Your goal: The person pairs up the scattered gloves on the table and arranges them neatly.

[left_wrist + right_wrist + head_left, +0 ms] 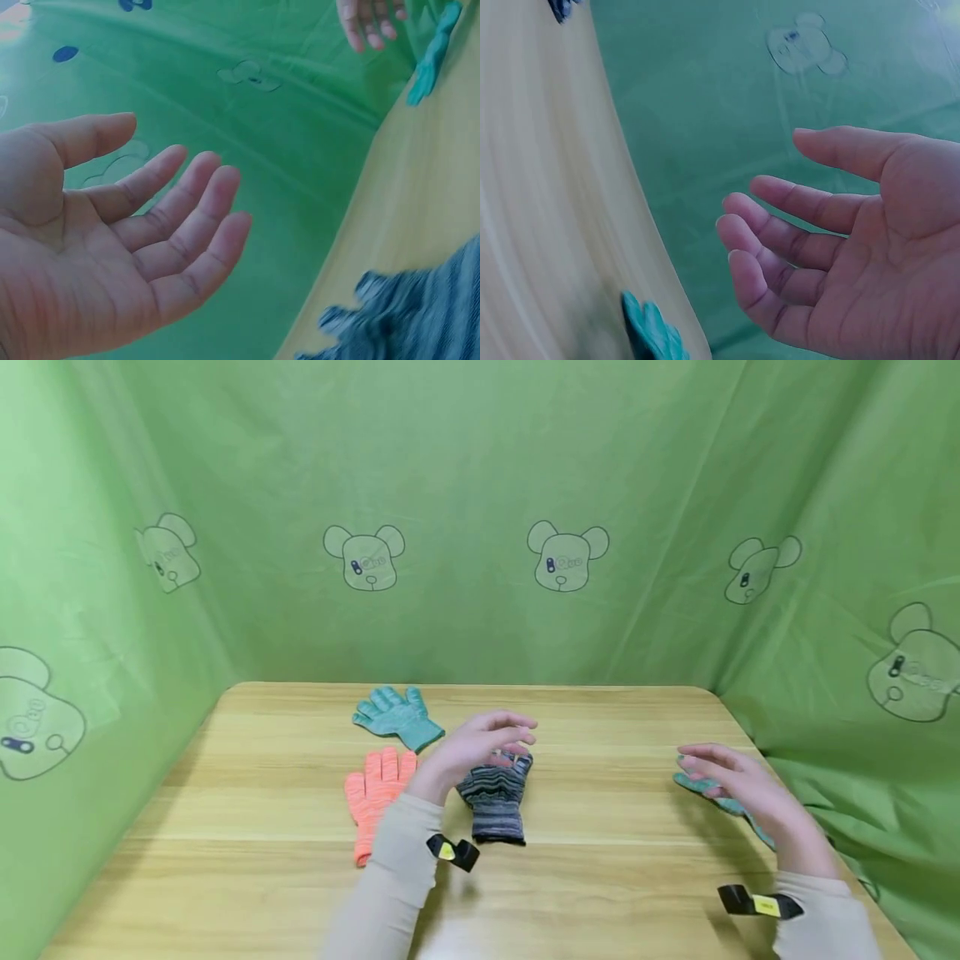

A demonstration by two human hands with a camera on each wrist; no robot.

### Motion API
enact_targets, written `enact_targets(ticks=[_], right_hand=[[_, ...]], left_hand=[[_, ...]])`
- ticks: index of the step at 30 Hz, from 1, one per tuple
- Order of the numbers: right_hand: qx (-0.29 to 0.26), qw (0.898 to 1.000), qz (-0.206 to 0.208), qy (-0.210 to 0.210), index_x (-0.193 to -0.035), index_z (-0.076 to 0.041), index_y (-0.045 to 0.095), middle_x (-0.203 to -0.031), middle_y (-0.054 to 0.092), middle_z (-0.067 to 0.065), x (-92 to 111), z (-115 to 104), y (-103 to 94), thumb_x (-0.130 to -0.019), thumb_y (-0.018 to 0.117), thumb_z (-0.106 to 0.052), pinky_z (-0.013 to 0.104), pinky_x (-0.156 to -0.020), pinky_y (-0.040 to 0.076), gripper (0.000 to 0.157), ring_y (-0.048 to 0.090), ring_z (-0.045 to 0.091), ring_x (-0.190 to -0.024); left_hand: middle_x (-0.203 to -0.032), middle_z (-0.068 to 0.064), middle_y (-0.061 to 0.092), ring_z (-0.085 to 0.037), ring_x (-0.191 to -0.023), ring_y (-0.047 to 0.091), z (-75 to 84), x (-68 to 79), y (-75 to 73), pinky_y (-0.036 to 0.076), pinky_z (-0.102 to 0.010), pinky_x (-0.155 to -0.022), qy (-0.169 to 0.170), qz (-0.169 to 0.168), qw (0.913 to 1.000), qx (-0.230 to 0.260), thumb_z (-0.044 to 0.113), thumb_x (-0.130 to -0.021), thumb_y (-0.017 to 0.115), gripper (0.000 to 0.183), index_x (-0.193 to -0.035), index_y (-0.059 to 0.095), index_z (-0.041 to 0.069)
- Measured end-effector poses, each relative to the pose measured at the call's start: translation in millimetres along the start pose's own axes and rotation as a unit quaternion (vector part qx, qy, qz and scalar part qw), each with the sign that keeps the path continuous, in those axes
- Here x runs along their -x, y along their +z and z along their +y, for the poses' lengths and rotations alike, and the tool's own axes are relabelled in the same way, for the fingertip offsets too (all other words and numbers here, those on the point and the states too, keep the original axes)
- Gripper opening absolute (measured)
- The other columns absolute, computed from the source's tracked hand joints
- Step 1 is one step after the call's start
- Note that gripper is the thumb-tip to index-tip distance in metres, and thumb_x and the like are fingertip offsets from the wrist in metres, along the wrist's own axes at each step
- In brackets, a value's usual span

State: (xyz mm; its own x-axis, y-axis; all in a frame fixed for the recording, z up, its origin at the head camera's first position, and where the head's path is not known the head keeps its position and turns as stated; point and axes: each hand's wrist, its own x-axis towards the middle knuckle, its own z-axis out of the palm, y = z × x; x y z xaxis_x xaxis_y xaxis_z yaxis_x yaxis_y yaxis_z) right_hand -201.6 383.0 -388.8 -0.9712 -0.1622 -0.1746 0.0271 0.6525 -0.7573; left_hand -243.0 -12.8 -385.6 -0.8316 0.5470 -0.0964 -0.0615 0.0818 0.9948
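Beside striped glove (497, 814), orange glove (375, 792), head view only; hands (476, 746) (738, 781) loosely spread, empty.

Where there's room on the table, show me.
Bare table between the gray glove and right teal glove, and left of the orange glove. Crowded: centre-left, where gray and orange gloves neighbour another teal glove, left hand above.

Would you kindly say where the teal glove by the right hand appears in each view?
Head: the teal glove lies at the table's right side, partly hidden by the right hand.
Left wrist: the teal glove is near the top right corner.
Right wrist: the teal glove is at the bottom, left of centre, cut off.
Shared landmark: the right hand, in all three.
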Motion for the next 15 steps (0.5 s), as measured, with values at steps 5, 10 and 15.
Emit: enact_targets(ticks=[5,10,15], right_hand=[[-0.036,0.999,0.009,-0.013,-0.141,-0.012,0.046,-0.108,0.056,-0.032,2,19,-18.5,-0.103,0.045,-0.038,0.025,-0.081,0.054,0.046,0.056,-0.007,-0.097],[-0.068,0.997,0.021,-0.018,-0.128,-0.032,0.051,-0.105,0.057,-0.034,5,36,-34.8,-0.104,0.045,-0.032,0.020,-0.079,0.054,0.025,0.057,-0.009,-0.094],[-0.086,0.996,0.033,-0.011,-0.119,-0.041,0.051,-0.105,0.055,-0.038,6,54,-45.9,-0.104,0.046,-0.029,0.015,-0.076,0.053,0.021,0.055,-0.014,-0.093]], left_hand=[[-0.129,-0.007,0.063,-0.022,-0.113,0.062,-4.3,-11.9,19.4,0.053,-0.043,-0.097,0.007,0.004,1.0000,0.001,0.032,-0.098,0.056,0.038,-0.133,0.058,0.017],[-0.131,-0.008,0.062,-0.019,-0.112,0.062,-5.5,-20.5,38.1,0.048,-0.052,-0.103,0.024,0.011,0.9995,0.020,0.032,-0.097,0.059,0.039,-0.132,0.058,0.016],[-0.130,-0.011,0.062,-0.019,-0.109,0.063,-8.7,-31.3,56.9,0.053,-0.044,-0.098,0.042,0.023,0.9983,0.033,0.029,-0.096,0.060,0.040,-0.133,0.057,0.012]])
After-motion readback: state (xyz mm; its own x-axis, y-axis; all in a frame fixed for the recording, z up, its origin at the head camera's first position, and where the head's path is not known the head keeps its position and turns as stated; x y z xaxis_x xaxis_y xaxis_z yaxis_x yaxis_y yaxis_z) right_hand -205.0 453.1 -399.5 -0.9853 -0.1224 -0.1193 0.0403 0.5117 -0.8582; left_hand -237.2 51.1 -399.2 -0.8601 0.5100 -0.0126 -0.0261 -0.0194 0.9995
